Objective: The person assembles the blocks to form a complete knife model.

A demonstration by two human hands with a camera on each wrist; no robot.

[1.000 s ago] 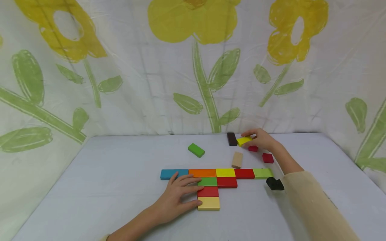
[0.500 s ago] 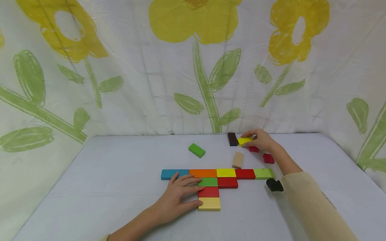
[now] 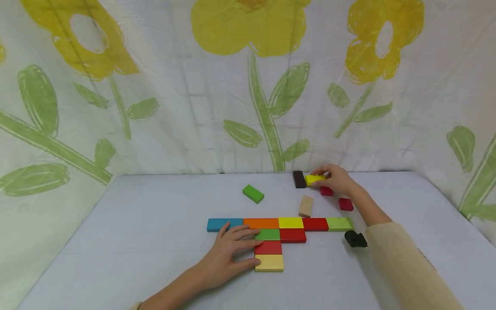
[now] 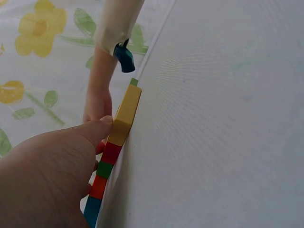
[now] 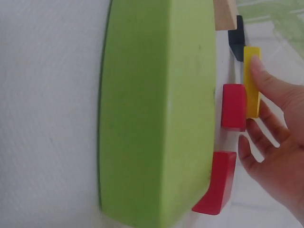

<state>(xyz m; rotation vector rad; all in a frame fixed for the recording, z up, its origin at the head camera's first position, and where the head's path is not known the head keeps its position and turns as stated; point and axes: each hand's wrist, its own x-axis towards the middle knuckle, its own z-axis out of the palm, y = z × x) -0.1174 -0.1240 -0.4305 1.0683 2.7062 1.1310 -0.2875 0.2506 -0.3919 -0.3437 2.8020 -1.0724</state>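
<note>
At the back right, my right hand (image 3: 336, 179) pinches a yellow block (image 3: 314, 180) between thumb and fingers, beside a dark brown block (image 3: 299, 179). The right wrist view shows the thumb on the face of the yellow block (image 5: 251, 80), near a red block (image 5: 233, 107). My left hand (image 3: 224, 258) rests, fingers spread, along the left side of a flat block layout. Its thumb touches the cream block (image 3: 269, 263), and its fingertips reach the red block (image 3: 268, 247) and green block (image 3: 268, 234). The blue block (image 3: 217, 224) is partly covered by that hand.
The layout's back row continues with orange (image 3: 261, 223), yellow (image 3: 290, 222), red (image 3: 315, 224) and light green (image 3: 339, 224) blocks; another red block (image 3: 292, 235) sits below. Loose green (image 3: 253, 193), beige (image 3: 306, 206) and red (image 3: 345, 204) blocks lie behind. A black wrist device (image 3: 355, 239) hangs at the right sleeve.
The yellow block in my right hand has tilted and risen slightly, with that hand shifting up a little. My left hand stays in place against the layout.
</note>
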